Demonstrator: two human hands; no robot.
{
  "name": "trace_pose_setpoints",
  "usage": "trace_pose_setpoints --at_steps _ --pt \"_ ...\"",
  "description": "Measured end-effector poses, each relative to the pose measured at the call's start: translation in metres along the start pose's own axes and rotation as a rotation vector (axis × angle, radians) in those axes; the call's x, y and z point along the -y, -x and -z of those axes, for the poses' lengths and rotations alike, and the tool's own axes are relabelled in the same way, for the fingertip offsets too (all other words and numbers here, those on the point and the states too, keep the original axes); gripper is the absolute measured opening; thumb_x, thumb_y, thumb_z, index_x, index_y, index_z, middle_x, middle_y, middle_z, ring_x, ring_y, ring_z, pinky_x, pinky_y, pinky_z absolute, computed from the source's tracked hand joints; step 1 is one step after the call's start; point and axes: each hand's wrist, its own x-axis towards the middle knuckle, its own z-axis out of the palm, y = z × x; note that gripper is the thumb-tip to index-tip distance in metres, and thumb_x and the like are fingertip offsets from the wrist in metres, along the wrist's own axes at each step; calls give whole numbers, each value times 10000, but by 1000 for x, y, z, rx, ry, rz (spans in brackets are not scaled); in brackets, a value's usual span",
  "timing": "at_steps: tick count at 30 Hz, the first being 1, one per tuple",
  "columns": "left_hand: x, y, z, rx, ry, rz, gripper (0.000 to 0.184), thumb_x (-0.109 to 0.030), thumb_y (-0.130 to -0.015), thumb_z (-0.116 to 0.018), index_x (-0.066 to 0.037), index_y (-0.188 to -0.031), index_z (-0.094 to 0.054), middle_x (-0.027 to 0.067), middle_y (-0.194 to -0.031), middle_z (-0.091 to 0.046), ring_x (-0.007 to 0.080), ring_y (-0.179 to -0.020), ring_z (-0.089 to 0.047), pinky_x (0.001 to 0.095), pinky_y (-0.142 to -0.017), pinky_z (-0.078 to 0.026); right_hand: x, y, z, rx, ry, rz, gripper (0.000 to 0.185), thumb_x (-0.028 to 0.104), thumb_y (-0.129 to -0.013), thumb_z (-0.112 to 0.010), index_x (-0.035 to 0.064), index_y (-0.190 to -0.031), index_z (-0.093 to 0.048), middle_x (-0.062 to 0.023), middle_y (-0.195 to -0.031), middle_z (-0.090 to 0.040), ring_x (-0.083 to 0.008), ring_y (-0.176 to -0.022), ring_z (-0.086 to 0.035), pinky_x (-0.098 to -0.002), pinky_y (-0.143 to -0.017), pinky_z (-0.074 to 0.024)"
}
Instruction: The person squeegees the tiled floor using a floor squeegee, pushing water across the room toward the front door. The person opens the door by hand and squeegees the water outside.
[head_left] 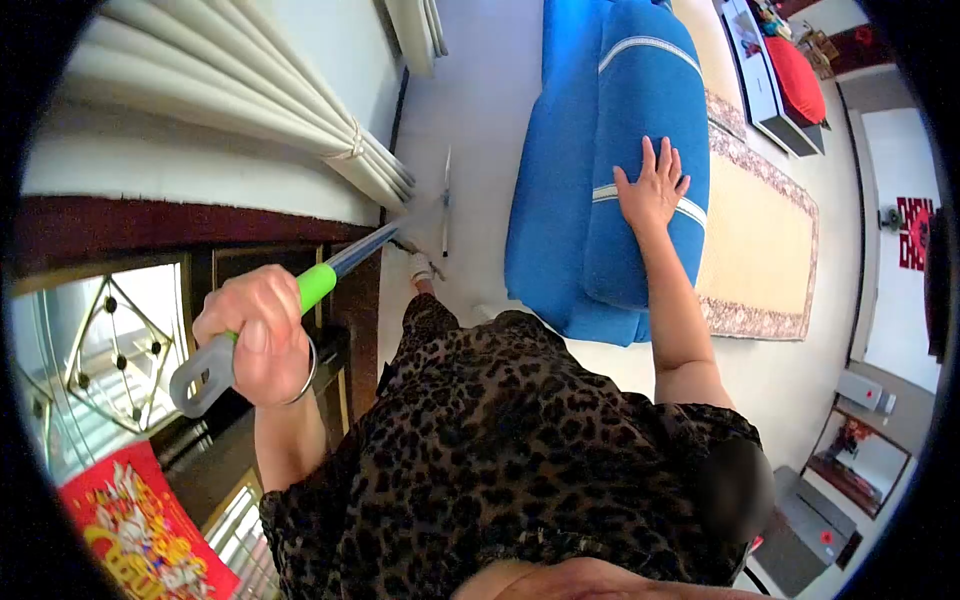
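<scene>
My left hand (262, 335) is wrapped round the grey and green handle of a long pole (362, 248), with a bracelet at its wrist. The pole slants away toward the floor beside the curtain, and its far end is blurred. My right hand (655, 185) lies flat with fingers spread on the top of a blue sofa (640, 110), by a white trim band. A thin, dark and white strip-like thing (446, 205) is on the floor between curtain and sofa; whether it joins the pole I cannot tell.
A tied cream curtain (270, 90) hangs at the left, above a dark wooden door (340, 300) with a glass panel. Beyond the sofa lies a beige rug (755, 240) with a patterned border. A white cabinet (765, 75) with a red item stands at the upper right.
</scene>
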Motion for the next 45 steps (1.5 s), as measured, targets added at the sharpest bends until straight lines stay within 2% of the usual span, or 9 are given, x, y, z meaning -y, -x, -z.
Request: trace_pose_setpoints --at_steps 4,7,11,16,18,24,27,29,45 --pt "38 -48 26 58 114 28 257 -108 -751 -496 -58 -535 -365 24 -408 -347 105 -342 -282 255 -375 -196 9 -4 2 -26 29 -24 610 380 -710 -576 186 -1246 -361 -71 -1350 -254 -260 -1254 -208 -525 -986 -157" --pt "65 -81 42 -6 130 81 223 -92 -752 -461 -48 -552 -372 15 -409 -327 94 -347 -270 248 -372 -200 21 -7 6 -37 48 -35 582 345 -703 -579 183 -1226 -380 -65 -1333 -284 -255 -1240 -236 -516 -981 -172" --pt "100 -118 50 -13 39 151 278 -139 -809 -385 -98 -541 -323 -14 -418 -289 78 -357 -237 231 -387 -195 26 -15 5 -44 70 -40 572 333 -698 -581 184 -1216 -389 -63 -1323 -301 -250 -1229 -254 -508 -979 -181" --pt "118 -157 42 -16 8 169 304 -149 -819 -378 -113 -533 -282 -16 -418 -258 71 -356 -202 223 -369 -192 27 -20 6 -31 61 -47 570 325 -692 -589 184 -1209 -394 -65 -1314 -314 -257 -1220 -269 -503 -979 -181" --pt "127 -168 41 -11 66 143 271 -117 -808 -407 -83 -556 -314 -6 -428 -291 68 -356 -225 224 -359 -190 27 -22 6 -24 33 -55 571 317 -688 -598 183 -1204 -397 -68 -1312 -315 -260 -1217 -273 -503 -980 -180" --pt "148 -190 38 -75 133 123 248 -98 -828 -399 -64 -588 -347 -10 -436 -308 49 -360 -227 198 -355 -175 26 -29 9 30 -1 -45 651 338 -645 -640 171 -1216 -378 -100 -1321 -296 -282 -1222 -259 -521 -972 -161" --pt "154 -201 28 -115 1 135 293 -168 -831 -372 -136 -550 -293 -37 -415 -265 58 -352 -206 214 -376 -184 26 -35 13 77 -11 -47 690 355 -622 -658 174 -1223 -370 -101 -1334 -274 -292 -1230 -236 -537 -968 -149" --pt "158 -209 22 -129 17 150 297 -177 -836 -370 -138 -552 -295 -38 -414 -270 53 -353 -210 210 -380 -174 23 -36 11 96 2 -50 709 365 -613 -665 179 -1228 -365 -105 -1341 -257 -296 -1235 -222 -550 -965 -140" --pt "201 -241 -2 -158 100 126 289 -203 -844 -360 -138 -568 -305 -40 -404 -287 52 -361 -193 217 -390 -156 8 -41 -11 77 10 -46 680 357 -615 -655 176 -1215 -391 -106 -1327 -291 -286 -1223 -255 -524 -976 -134"
